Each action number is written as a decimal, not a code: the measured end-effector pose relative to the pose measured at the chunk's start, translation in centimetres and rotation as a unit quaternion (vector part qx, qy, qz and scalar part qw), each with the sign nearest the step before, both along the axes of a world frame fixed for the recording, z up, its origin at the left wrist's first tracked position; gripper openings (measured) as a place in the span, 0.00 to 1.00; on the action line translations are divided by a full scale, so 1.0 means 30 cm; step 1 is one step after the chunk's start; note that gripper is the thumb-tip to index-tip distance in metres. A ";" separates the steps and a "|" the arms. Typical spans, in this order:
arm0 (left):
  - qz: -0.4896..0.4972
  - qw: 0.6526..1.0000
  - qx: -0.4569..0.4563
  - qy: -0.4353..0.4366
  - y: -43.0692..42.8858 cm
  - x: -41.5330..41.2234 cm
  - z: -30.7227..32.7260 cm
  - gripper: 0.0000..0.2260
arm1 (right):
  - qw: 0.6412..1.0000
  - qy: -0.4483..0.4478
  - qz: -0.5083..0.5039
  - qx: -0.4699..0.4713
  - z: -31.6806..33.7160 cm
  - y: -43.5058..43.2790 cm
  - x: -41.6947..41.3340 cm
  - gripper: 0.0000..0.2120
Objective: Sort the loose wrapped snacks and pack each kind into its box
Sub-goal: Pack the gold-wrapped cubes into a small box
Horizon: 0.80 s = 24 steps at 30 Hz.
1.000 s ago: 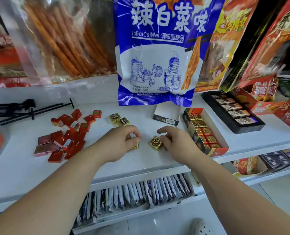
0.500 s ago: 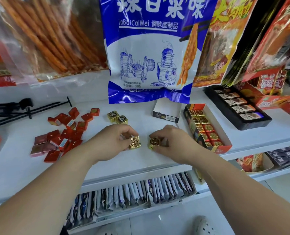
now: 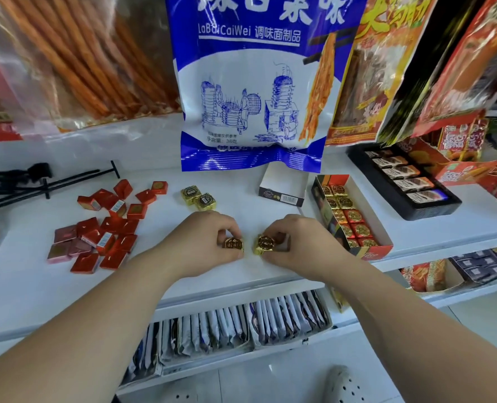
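Observation:
On the white shelf [image 3: 241,274] my left hand [image 3: 203,242] pinches a gold-wrapped snack [image 3: 233,244]. Just to its right my right hand [image 3: 296,245] pinches another gold-wrapped snack [image 3: 264,244]. The two snacks sit side by side, a small gap between them. Two more gold snacks [image 3: 198,197] lie behind my hands. A pile of several red-wrapped snacks [image 3: 105,228] lies to the left. An open red box [image 3: 378,228] to the right holds rows of gold and red snacks. A small white box [image 3: 282,187] stands behind it.
Large snack bags hang above the shelf, a blue-white one [image 3: 256,82] in the middle. A black tray of dark packets [image 3: 407,181] sits at the right. A black tripod [image 3: 38,181] lies at the back left. Lower shelves hold rows of sachets [image 3: 241,324].
My left hand has turned its gold snack up into view and brought it close to the one in my right hand. The camera has tipped downward slightly.

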<state>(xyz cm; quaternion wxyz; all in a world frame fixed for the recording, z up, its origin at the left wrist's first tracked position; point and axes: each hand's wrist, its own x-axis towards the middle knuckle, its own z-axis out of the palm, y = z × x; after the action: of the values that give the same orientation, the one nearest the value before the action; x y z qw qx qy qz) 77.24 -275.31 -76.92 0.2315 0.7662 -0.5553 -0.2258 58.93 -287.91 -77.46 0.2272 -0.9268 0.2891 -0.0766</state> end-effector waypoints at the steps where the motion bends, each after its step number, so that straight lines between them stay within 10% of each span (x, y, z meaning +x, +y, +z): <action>1: -0.016 1.000 -0.001 0.005 0.000 -0.002 0.001 0.11 | 1.000 -0.001 0.015 0.008 0.006 -0.004 -0.006 0.15; 7: 0.005 1.000 0.023 -0.002 0.007 -0.012 0.011 0.25 | 0.999 -0.005 0.008 0.041 0.009 -0.014 -0.028 0.27; 14: 0.034 0.999 0.010 -0.003 -0.025 -0.035 0.000 0.09 | 0.999 -0.031 0.023 0.006 0.016 -0.008 -0.034 0.18; 24: 0.076 0.990 -0.120 0.024 -0.125 -0.132 0.044 0.11 | 0.972 -0.111 -0.175 -0.113 0.159 -0.210 -0.259 0.18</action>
<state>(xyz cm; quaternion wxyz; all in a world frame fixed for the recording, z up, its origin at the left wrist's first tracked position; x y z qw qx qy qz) 73.30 -279.06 -75.58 0.3515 0.7674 -0.5125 -0.1575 51.16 -294.21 -72.70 0.1344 -0.8674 0.4090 -0.2495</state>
